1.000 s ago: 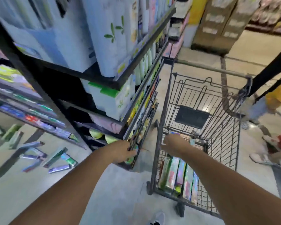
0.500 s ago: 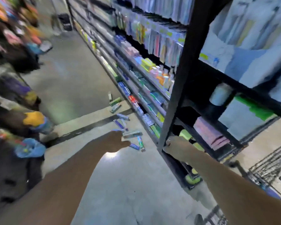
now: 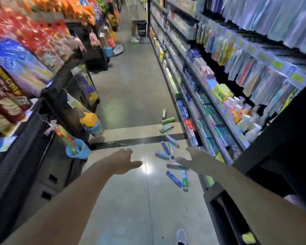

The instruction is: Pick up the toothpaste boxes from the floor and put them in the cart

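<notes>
Several toothpaste boxes lie scattered on the aisle floor by the right-hand shelf. A blue box (image 3: 173, 178) and a green one (image 3: 184, 180) lie nearest me, a pale box (image 3: 175, 165) sits just beyond, and more boxes (image 3: 168, 121) lie farther up the aisle. My left hand (image 3: 123, 161) reaches forward over bare floor, fingers relaxed, holding nothing. My right hand (image 3: 193, 159) stretches out above the pale box with spread fingers and holds nothing. The cart is out of view.
Stocked shelves (image 3: 210, 110) line the right side, and snack racks (image 3: 25, 64) with hanging goods line the left. A blue bucket (image 3: 77, 149) hangs from the left rack. A person's legs and a black basket (image 3: 141, 28) stand far down the aisle. My shoe (image 3: 181, 236) is below.
My view swung left from the cart to the aisle. Both hands left the cart and shelf and now reach toward the boxes on the floor, which look closer.
</notes>
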The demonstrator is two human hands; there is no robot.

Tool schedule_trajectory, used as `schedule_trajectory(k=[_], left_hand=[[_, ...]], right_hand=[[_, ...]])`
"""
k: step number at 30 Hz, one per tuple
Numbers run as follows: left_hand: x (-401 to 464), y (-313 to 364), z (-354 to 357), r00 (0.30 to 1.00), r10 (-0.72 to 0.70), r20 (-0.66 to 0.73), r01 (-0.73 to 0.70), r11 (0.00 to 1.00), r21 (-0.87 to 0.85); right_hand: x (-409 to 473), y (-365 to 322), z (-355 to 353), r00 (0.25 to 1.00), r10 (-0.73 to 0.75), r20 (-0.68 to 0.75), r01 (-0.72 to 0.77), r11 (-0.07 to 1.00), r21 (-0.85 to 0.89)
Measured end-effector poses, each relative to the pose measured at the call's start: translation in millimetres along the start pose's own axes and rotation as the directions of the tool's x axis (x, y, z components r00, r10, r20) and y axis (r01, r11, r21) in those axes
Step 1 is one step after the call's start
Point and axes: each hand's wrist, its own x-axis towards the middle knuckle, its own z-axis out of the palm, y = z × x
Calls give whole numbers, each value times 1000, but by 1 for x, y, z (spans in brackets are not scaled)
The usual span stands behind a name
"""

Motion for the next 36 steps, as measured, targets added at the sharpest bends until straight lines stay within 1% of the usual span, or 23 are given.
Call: schedule_trajectory(k=[4,6,8,10,12,15,20,23,28,32,36], left_hand=[[36,16,-36,999,-30,-33,31,999,25],[57,20,-47,997,-17,-73,17,1000,1],[75,22,-57,994,-10,-104,9,1000,-12],[90,20,-66,995,-18,-96,19,1000,12],[107,12,-75,996,-24,-89,26,999,28],[146,-15,-89,997,-46,-70,45,999,-17],[228,-63,-128,999,-42,-22,41,998,-40],[278,-89,-164,1000,-10,10,10,999,-36],[357,-128,-221,997,44,65,-45,999,11],[421,-154,-252,993,87,80,-89,996,12],[489,-158,-284,987,113,111,-117,993,27]], right_hand=[[48,0,-38,997,-80,-15,75,978,-192],[74,3,-46,996,-94,1,92,968,-233],[101,3,-58,997,-69,23,73,965,-252],[127,-1,-65,998,-52,40,60,962,-267],[152,-6,-68,998,-29,62,45,958,-284],[199,-18,-69,996,11,92,19,947,-320],[284,-51,-68,995,33,92,-2,949,-317],[331,-81,-77,995,53,84,-26,954,-297],[402,-119,-91,992,123,34,-109,956,-271],[453,-135,-100,980,197,17,-188,955,-230],[513,-135,-115,968,250,26,-240,949,-206]])
